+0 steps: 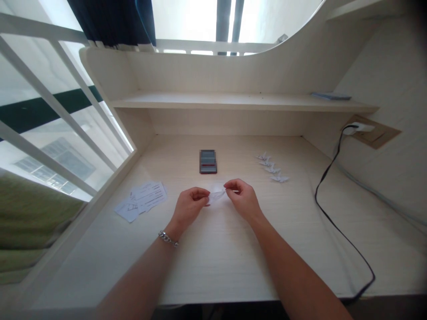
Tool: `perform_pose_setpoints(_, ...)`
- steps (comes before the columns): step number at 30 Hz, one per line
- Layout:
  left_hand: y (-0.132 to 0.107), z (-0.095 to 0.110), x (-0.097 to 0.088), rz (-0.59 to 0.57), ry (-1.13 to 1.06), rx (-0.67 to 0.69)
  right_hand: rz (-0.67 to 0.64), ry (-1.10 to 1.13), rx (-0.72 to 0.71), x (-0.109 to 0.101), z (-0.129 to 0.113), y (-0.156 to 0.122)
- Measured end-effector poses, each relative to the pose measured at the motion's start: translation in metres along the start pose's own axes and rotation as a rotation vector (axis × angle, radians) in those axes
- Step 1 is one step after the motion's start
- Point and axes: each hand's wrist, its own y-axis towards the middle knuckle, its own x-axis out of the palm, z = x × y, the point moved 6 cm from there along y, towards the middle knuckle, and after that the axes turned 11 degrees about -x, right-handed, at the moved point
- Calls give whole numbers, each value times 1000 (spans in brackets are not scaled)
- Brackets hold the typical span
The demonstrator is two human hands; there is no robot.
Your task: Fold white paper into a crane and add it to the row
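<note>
A small piece of white folded paper [217, 194] is held just above the pale wooden desk [213, 262], near its middle. My left hand [190, 205] pinches its left end with closed fingers. My right hand [243, 198] pinches its right end the same way. A metal bracelet [167, 238] sits on my left wrist. Beyond my hands a dark phone [208, 161] lies flat on the desk.
Several small folded paper cranes [272, 167] stand in a row at the right back. Printed paper sheets [142, 199] lie at the left. A black cable [333, 213] runs from a wall socket [358, 129] across the desk's right side. A shelf [240, 102] spans the back.
</note>
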Motion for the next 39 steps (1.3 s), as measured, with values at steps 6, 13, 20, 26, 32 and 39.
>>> perform_pose_setpoints(6, 0, 1, -7, 78, -7, 83, -83, -98, -101, 18, -11, -8)
perform_pose_setpoints(13, -9, 9, 5, 25, 121, 177, -250, -7, -15, 35, -9, -9)
perform_pose_setpoints(20, -11, 11, 9, -24, 142, 194, -251, 86, 103, 34, 9, -11)
perform_pose_setpoints(26, -10, 18, -13, 203, 286, 237, -247, 232, 207, 36, 13, -11)
perform_pose_setpoints(32, -8, 11, 4, -36, 199, 152, -342, 259, 184, 39, 6, -13)
perform_pose_setpoints(39, -7, 10, 4, -49, 186, 124, -271, 257, 148, 34, 6, -10)
